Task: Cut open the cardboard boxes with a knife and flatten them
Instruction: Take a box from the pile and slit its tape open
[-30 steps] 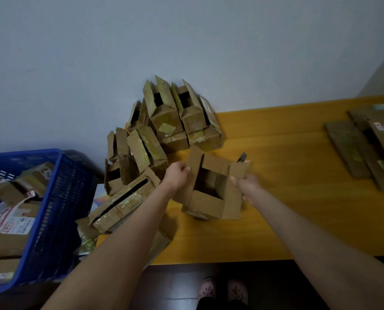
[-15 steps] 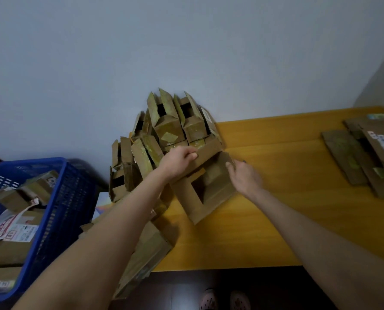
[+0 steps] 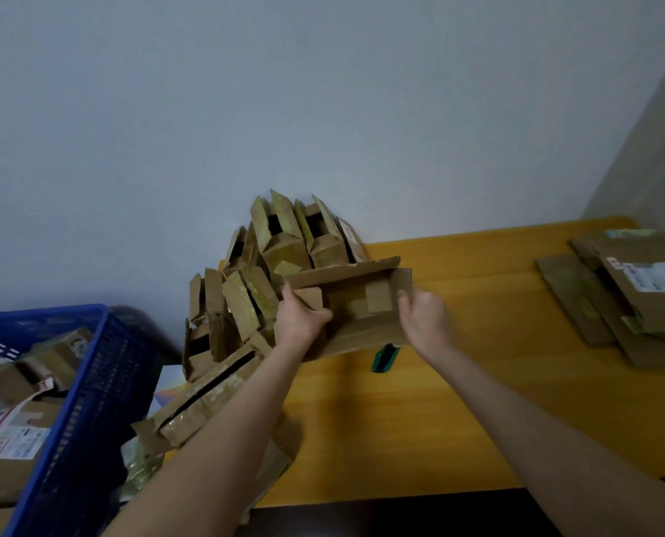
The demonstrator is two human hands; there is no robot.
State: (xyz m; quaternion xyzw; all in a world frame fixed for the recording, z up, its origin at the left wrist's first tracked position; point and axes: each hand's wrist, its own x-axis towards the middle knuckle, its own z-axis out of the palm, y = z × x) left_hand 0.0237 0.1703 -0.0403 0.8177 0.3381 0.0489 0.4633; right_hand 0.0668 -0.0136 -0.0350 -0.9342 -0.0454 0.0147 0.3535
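I hold an opened brown cardboard box (image 3: 362,300) tilted above the yellow table (image 3: 459,401), its flaps spread and its inside facing me. My left hand (image 3: 300,319) grips the box's left flap. My right hand (image 3: 424,319) grips the box's right edge, fingers curled on it. A green-handled knife (image 3: 383,356) lies on the table just under the box's lower edge, between my hands, held by neither.
A heap of taped cardboard boxes (image 3: 253,296) leans against the wall at the table's left end. Flattened cardboard (image 3: 625,300) is stacked at the far right. A blue plastic basket (image 3: 83,401) with more boxes stands at the left, below table level.
The box has been turned and lifted so its open side faces me. My right hand moved to its right edge. The knife now lies on the table.
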